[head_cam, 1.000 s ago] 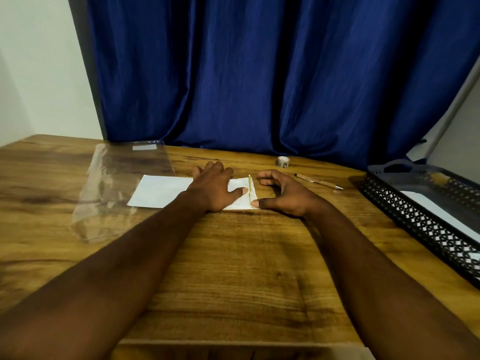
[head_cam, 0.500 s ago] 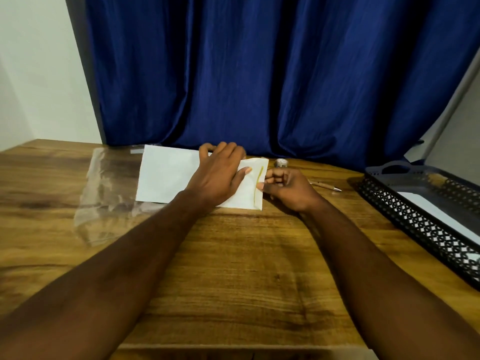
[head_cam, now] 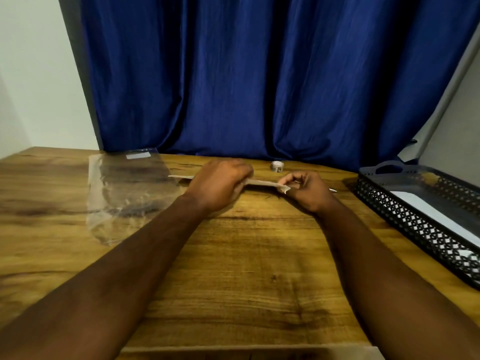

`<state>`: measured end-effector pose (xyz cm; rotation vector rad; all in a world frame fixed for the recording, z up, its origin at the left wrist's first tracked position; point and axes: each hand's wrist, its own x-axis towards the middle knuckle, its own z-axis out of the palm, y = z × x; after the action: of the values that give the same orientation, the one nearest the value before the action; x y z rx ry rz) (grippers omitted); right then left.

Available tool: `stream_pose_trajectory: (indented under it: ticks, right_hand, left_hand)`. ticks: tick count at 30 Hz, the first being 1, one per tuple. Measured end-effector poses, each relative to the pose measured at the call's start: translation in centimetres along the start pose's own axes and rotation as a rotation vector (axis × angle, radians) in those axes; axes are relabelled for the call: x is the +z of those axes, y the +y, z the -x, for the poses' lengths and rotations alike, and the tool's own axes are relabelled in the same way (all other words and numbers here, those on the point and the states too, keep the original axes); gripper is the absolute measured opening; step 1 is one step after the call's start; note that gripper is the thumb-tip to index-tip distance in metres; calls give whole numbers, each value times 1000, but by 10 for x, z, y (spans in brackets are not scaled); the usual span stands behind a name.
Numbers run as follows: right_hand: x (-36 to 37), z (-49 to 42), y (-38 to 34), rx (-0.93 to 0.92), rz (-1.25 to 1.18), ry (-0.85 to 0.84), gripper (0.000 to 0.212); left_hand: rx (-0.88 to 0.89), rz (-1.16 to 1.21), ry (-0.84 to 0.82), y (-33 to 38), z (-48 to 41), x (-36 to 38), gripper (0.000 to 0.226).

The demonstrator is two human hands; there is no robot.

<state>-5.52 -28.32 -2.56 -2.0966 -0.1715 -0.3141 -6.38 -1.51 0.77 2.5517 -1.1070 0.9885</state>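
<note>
Pale flat paper envelope point(head_cam: 262, 182): where is it? asks the first.

Both hands hold it low over the brown wooden tabletop point(head_cam: 233, 268), near the far edge, answers the second. It shows edge-on, as a thin strip, with a shadow under its left end.

Which way does it run?

Its long axis goes left to right across the view, and the right end dips slightly. The left end sticks out past the left hand point(head_cam: 220, 185), towards the clear plastic sleeve point(head_cam: 124, 188) lying flat on the tabletop.

How does the left hand sit?

The back of the hand faces up and the forearm reaches forward. Its fingers point(head_cam: 241, 170) are curled down over the middle of the envelope and grip it.

And the right hand point(head_cam: 306, 190)?

It has turned inward, with the knuckles away from the person. Thumb and fingers point(head_cam: 285, 181) pinch the envelope's right end, which looks a bit crumpled there.

Anything close by?

A small roll of tape point(head_cam: 277, 166) stands just behind the hands, and a pen tip point(head_cam: 333, 189) pokes out beyond the right hand. A black mesh tray point(head_cam: 415, 224) lies well to the right.
</note>
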Motion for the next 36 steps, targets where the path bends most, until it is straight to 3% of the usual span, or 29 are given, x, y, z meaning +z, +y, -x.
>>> stream_pose_trajectory:
  ticks: [4, 10, 13, 18, 20, 22, 27, 30, 33, 36]
  right_hand:
    - [-5, -2, 5, 14, 110, -55, 28]
    - [-17, -2, 0, 36, 254, -126, 33]
    - [-17, -1, -3, 47, 257, -91, 29]
    - [-4, -3, -3, 8, 293, 25, 18]
    - [4, -5, -3, -78, 373, 6, 12]
    - [13, -6, -6, -168, 448, -39, 20]
    - [35, -3, -17, -188, 507, -109, 41]
    - [38, -1, -10, -91, 600, -199, 55]
    - [33, -2, -4, -72, 573, -184, 56]
    - [32, 0, -5, -87, 565, -171, 54]
  left_hand:
    - [-57, 176, -202, 0, 7, 14, 10]
    - [-137, 396, -271, 0, 11, 29, 10]
    - [-201, 433, -294, 2, 13, 31, 28]
    - [-390, 175, -126, -11, 13, 24, 52]
    - [-523, 20, -185, -28, 15, 20, 63]
    - [-658, -78, -309, -42, 22, 18, 71]
    - [-893, 47, -499, -58, 36, 21, 91]
    - [-947, 94, -470, -61, 39, 23, 95]
    - [-1010, 101, -395, -72, 42, 21, 90]
    - [-1009, -30, -371, -93, 46, 23, 106]
